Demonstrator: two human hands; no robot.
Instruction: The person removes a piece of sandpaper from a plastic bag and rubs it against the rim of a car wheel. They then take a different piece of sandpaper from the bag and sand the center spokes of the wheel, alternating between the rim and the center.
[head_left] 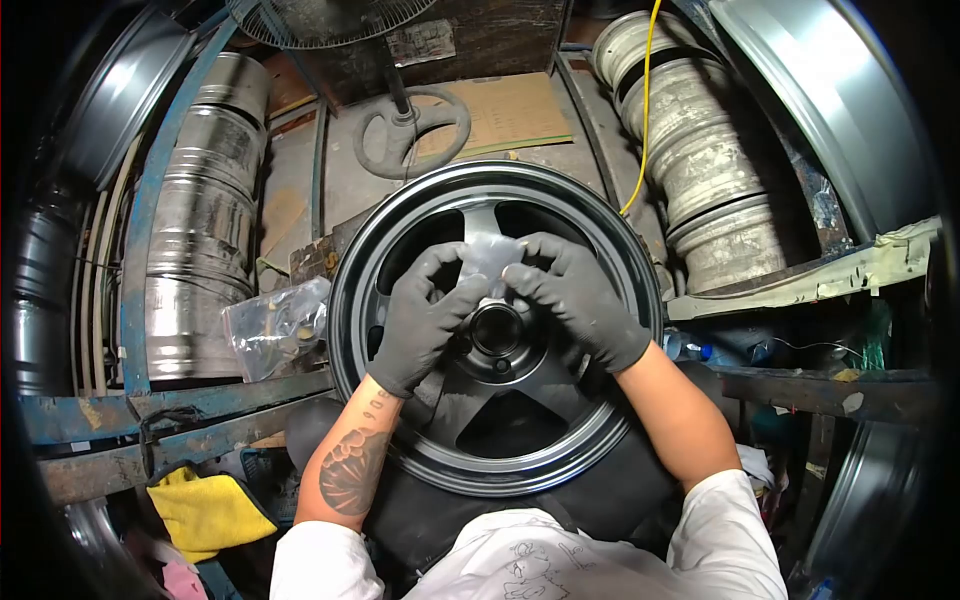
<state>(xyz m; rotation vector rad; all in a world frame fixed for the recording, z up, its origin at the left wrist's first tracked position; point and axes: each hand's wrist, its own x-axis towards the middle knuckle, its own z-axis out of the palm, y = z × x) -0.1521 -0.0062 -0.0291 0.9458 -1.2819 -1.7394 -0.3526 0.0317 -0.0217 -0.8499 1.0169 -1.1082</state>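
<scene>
Plastic film (487,256), one piece, pinched by left hand (425,318) and right hand (578,300), one black wheel (497,335) beneath

Dark grey gloves cover the left hand (425,320) and right hand (578,300) over a glossy black wheel (400,440), beside a yellow cloth (205,510) and a yellow cable (646,100).

Clear plastic piece (489,256) (perhaps a bag) over hub of black rim (500,176).

Head view, close above black wheel (497,330)
</scene>
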